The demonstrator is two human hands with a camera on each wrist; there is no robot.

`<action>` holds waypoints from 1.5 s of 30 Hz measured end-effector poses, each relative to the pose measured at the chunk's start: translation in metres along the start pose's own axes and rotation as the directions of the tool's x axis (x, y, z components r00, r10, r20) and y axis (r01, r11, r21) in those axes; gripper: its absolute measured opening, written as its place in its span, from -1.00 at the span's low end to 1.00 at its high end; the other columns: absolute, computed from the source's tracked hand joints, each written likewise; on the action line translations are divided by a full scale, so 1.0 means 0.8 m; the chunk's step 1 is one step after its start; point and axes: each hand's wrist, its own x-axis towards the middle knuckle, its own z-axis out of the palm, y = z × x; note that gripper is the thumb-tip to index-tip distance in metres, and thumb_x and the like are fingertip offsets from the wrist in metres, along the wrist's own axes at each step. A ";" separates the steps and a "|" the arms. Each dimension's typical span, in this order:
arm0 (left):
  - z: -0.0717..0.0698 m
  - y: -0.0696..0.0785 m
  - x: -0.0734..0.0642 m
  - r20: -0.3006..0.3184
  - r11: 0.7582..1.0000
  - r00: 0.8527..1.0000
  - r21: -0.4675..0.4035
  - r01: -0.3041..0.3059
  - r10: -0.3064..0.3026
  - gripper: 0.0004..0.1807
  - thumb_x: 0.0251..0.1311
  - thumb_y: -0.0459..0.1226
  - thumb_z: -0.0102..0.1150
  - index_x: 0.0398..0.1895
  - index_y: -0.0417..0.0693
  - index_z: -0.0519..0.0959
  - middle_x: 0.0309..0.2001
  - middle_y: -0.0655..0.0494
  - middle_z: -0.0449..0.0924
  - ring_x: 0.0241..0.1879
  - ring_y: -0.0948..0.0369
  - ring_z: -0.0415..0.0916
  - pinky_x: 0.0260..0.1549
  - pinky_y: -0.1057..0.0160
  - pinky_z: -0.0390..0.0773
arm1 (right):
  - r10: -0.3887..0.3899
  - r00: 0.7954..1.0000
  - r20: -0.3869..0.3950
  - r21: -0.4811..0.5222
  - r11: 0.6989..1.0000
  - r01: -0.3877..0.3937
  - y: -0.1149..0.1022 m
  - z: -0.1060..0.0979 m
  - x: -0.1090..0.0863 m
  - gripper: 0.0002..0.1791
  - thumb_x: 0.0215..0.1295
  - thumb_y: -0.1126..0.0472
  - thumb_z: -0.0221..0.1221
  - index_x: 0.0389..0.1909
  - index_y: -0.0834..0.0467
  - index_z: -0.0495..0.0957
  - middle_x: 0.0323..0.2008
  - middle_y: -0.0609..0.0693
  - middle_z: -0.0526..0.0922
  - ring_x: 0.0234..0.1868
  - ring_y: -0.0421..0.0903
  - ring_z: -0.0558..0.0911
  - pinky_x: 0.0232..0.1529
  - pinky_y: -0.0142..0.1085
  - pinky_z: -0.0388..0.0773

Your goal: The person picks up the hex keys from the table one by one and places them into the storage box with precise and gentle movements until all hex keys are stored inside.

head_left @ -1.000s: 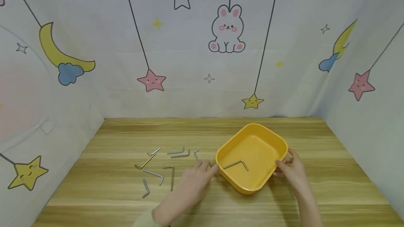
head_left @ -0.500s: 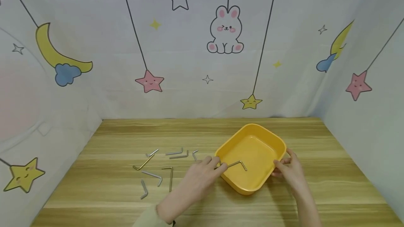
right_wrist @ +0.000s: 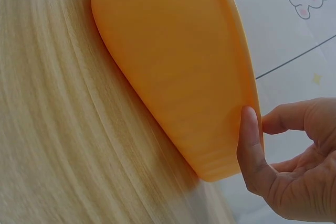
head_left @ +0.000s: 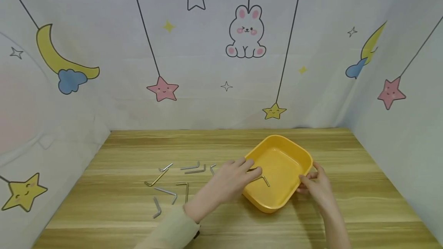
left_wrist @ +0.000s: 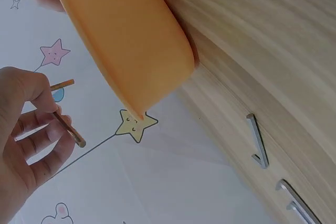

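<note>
My left hand is over the left rim of a yellow plastic bin. Between its thumb and fingers it pinches a brass-coloured hex key, which the fingers mostly hide in the head view. Inside the bin, another L-shaped hex key lies on the floor, partly covered by the left hand. On the opposite side, my right hand grips the bin's rim, thumb on one face and fingers on the other, as the right wrist view shows of the right hand.
Several loose hex keys lie on the wooden table left of the bin, among them a brass one, a silver one and a short grey one. A patterned cloth hangs behind and at both sides.
My left hand has picked up a hex key from beside the bin and moved right and up with it, over the rim. The right hand keeps its hold on the bin.
</note>
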 end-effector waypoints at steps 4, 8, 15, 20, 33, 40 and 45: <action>0.007 0.002 0.015 0.059 0.999 0.997 0.017 -0.048 0.047 -0.65 0.17 -0.33 0.17 -0.04 0.22 0.40 -0.21 0.27 0.44 -0.32 0.31 0.39 -0.56 0.45 0.29 | -0.006 1.000 -0.001 0.012 1.000 0.006 -0.001 0.000 0.000 -0.09 0.35 0.39 0.00 0.48 0.29 -0.43 -0.22 0.06 0.26 -0.47 -0.28 0.55 -0.34 -0.38 0.66; 0.015 0.007 0.028 0.093 0.995 0.991 0.019 -0.095 0.093 -0.66 0.23 -0.27 0.16 0.02 0.28 0.39 -0.17 0.30 0.43 -0.26 0.33 0.41 -0.51 0.45 0.35 | -0.005 1.000 0.001 0.012 1.000 0.005 -0.002 0.000 0.000 -0.10 0.35 0.39 0.00 0.48 0.29 -0.42 -0.23 0.06 0.26 -0.46 -0.27 0.55 -0.34 -0.38 0.66; 0.031 0.014 0.043 0.086 0.991 0.988 0.024 -0.129 0.126 -0.60 0.16 -0.26 0.22 0.03 0.27 0.38 -0.14 0.31 0.44 -0.27 0.33 0.40 -0.52 0.46 0.31 | -0.007 1.000 -0.005 0.001 1.000 0.007 0.000 0.000 0.001 -0.10 0.35 0.39 0.01 0.48 0.30 -0.41 -0.23 0.06 0.27 -0.48 -0.26 0.56 -0.35 -0.36 0.67; 0.044 0.016 0.052 0.112 0.994 0.987 0.011 -0.113 0.111 -0.64 0.22 -0.26 0.18 0.05 0.26 0.41 -0.16 0.31 0.45 -0.29 0.34 0.39 -0.54 0.46 0.27 | -0.011 1.000 -0.005 0.006 1.000 0.011 0.002 -0.001 0.003 -0.10 0.35 0.39 0.01 0.48 0.30 -0.41 -0.23 0.07 0.27 -0.48 -0.26 0.57 -0.36 -0.36 0.67; 0.076 0.017 0.056 0.184 0.998 0.983 -0.059 0.021 -0.010 -0.70 0.22 -0.34 0.15 -0.02 0.20 0.52 -0.23 0.29 0.54 -0.31 0.33 0.47 -0.49 0.45 0.43 | -0.014 1.000 -0.008 0.004 1.000 0.014 0.005 -0.002 0.000 -0.10 0.35 0.39 -0.01 0.49 0.28 -0.41 -0.22 0.06 0.27 -0.48 -0.27 0.57 -0.32 -0.36 0.67; 0.081 0.017 0.055 0.238 0.996 0.971 -0.075 0.048 -0.029 -0.68 0.20 -0.34 0.14 0.00 0.20 0.51 -0.21 0.28 0.54 -0.30 0.32 0.47 -0.48 0.45 0.43 | -0.014 1.000 -0.005 0.003 1.000 0.014 0.006 -0.002 0.001 -0.10 0.35 0.39 -0.01 0.49 0.27 -0.42 -0.20 0.06 0.27 -0.47 -0.28 0.57 -0.31 -0.35 0.67; 0.083 0.018 0.054 0.248 0.993 0.968 -0.094 0.068 -0.043 -0.69 0.22 -0.31 0.15 0.00 0.19 0.52 -0.21 0.28 0.54 -0.31 0.32 0.47 -0.50 0.44 0.43 | -0.017 1.000 -0.007 -0.005 1.000 0.017 0.007 -0.002 0.002 -0.10 0.35 0.40 0.00 0.49 0.28 -0.41 -0.20 0.07 0.27 -0.47 -0.28 0.57 -0.31 -0.35 0.67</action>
